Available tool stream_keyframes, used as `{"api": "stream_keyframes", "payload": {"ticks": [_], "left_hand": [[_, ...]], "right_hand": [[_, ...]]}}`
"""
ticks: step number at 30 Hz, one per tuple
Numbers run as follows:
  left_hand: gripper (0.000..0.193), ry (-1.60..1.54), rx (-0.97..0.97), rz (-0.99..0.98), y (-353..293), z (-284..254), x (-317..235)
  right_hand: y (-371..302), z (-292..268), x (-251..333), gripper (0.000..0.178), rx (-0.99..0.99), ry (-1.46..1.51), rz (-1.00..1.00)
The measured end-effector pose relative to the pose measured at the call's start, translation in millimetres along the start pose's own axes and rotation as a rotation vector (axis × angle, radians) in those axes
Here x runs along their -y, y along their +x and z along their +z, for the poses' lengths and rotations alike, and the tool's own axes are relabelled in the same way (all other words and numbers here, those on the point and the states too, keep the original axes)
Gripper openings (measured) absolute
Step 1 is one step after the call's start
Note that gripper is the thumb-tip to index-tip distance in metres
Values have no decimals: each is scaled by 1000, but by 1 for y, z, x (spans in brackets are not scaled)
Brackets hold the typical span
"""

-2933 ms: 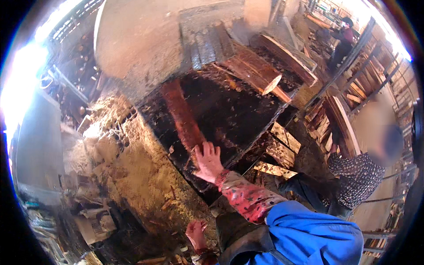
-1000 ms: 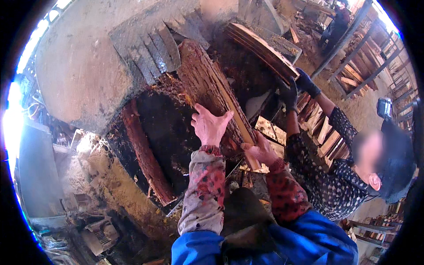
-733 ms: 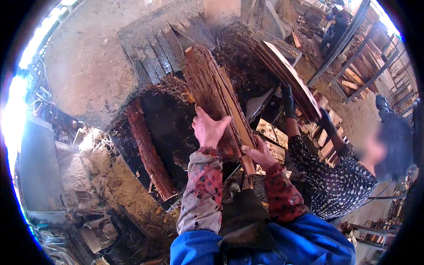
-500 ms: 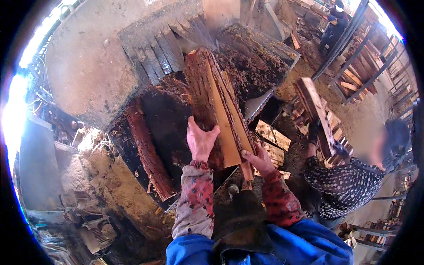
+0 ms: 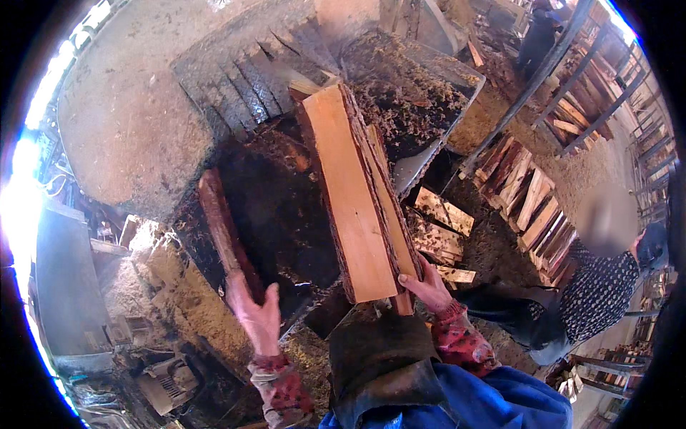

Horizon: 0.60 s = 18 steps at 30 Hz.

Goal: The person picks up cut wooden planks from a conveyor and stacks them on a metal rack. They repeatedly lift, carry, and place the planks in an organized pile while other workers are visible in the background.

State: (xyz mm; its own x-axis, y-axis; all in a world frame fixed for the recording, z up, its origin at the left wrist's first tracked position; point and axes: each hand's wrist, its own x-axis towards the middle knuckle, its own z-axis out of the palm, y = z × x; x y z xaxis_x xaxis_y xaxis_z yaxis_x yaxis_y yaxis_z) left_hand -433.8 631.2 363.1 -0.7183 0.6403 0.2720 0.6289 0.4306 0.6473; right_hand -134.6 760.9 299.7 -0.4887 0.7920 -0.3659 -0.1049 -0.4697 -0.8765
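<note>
My left hand (image 5: 255, 314) is at the near end of a narrow bark-covered slab (image 5: 227, 232), thumb on one side and fingers on the other. My right hand (image 5: 427, 287) grips the near right edge of several stacked sawn boards, its thumb on top. The uppermost board (image 5: 351, 193) lies with its pale sawn face up and bark along both edges. Beneath it on the right, another bark-edged board (image 5: 394, 207) juts out. A dark work surface (image 5: 275, 207) lies between the slab and the boards.
Ahead is a ridged metal plate (image 5: 246, 86) beside a bark-littered ledge (image 5: 414, 86). Short wood offcuts (image 5: 439, 239) lie to the right, near a row of boards (image 5: 529, 200). A co-worker in a dotted top (image 5: 597, 293) stands at the right. Sawdust (image 5: 179, 286) is heaped at the left.
The top piece now shows its sawn face where bark showed before. My left hand has moved from it, left and nearer, to the slab. The co-worker's raised board is no longer in their hands.
</note>
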Motion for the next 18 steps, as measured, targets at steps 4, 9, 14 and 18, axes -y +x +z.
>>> {"api": "stream_keyframes", "payload": {"ticks": [4,9,14,18], "left_hand": [[37,-810,334,-283,-14,75,-42],[50,-930,464,-487,-17,133,-77],[63,-864,489,-550,-29,131,-73],[66,-855,522,-588,-39,124,-75]], "right_hand": [[-9,-7,-4,87,12,3,-1],[-18,-37,-35,88,96,166,-82],[8,-59,-48,75,140,333,188],[57,-52,-41,63,99,105,263]]}}
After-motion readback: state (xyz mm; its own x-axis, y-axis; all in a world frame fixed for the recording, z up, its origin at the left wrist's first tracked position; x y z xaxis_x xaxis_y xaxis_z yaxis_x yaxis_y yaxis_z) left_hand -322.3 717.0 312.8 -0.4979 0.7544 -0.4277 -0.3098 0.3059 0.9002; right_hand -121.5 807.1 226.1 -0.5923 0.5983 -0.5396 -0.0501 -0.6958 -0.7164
